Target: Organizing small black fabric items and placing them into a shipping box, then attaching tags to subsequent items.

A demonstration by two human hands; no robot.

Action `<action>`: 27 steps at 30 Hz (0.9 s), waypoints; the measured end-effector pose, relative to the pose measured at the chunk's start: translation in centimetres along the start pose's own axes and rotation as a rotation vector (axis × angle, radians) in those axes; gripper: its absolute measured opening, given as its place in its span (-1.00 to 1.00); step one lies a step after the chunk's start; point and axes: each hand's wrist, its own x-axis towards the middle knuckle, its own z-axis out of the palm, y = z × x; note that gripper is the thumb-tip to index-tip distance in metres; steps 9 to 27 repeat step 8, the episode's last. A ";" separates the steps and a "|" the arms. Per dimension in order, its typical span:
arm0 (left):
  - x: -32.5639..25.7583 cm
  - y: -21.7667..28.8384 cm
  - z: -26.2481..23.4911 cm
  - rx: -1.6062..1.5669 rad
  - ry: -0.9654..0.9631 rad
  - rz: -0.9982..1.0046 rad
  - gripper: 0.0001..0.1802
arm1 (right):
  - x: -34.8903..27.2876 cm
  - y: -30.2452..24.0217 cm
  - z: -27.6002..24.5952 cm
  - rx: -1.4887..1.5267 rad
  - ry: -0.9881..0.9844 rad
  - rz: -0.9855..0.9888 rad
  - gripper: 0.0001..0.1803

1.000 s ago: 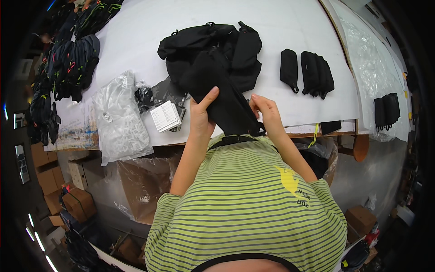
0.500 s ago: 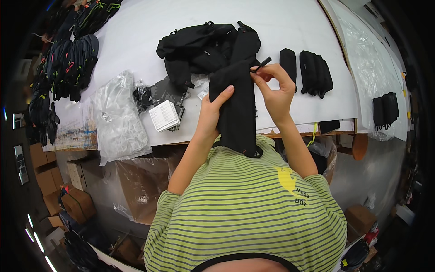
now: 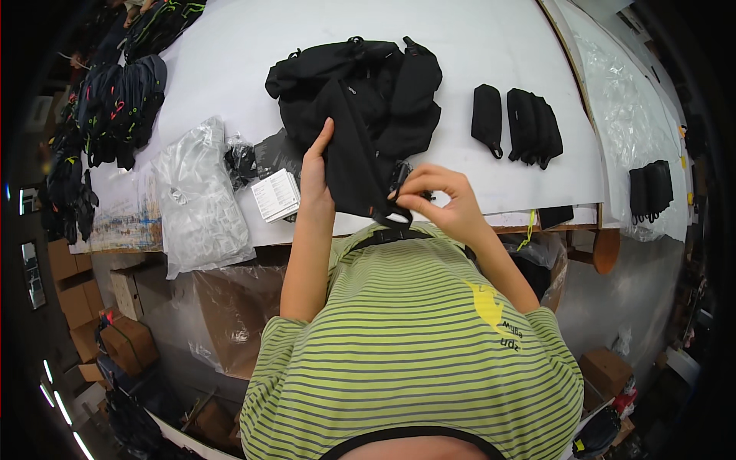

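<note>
A long black fabric pouch (image 3: 349, 165) hangs tilted over the table's near edge, its far end leaning left. My left hand (image 3: 316, 176) grips its left side, thumb up along the fabric. My right hand (image 3: 441, 195) is closed in a pinch at the pouch's near right edge, on what looks like a black zip pull (image 3: 399, 178). Just below the fingers, a black loop (image 3: 397, 220) sticks out of the pouch's near end. Behind the pouch lies a black backpack (image 3: 414, 84), partly covered by it.
Right of the backpack lie a single black pouch (image 3: 487, 119) and several more in a row (image 3: 533, 126). To the left are white printed cards (image 3: 274, 197) and a clear plastic bag (image 3: 201, 203). Dark backpacks (image 3: 123, 107) are heaped at the far left.
My right hand has slid with the pull from the pouch's far right edge down toward its near end. The pouch has tilted left, and my left hand has shifted left and away from me.
</note>
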 end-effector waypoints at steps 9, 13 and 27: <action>0.3 -0.7 0.1 0.171 0.043 0.218 -0.61 | 1.7 -0.8 -1.6 -1.127 0.146 -0.251 -0.52; 0.3 -0.7 0.1 0.171 0.043 0.218 -0.61 | 1.7 -0.8 -1.6 -1.127 0.146 -0.251 -0.52; 0.3 -0.7 0.1 0.171 0.043 0.218 -0.61 | 1.7 -0.8 -1.6 -1.127 0.146 -0.251 -0.52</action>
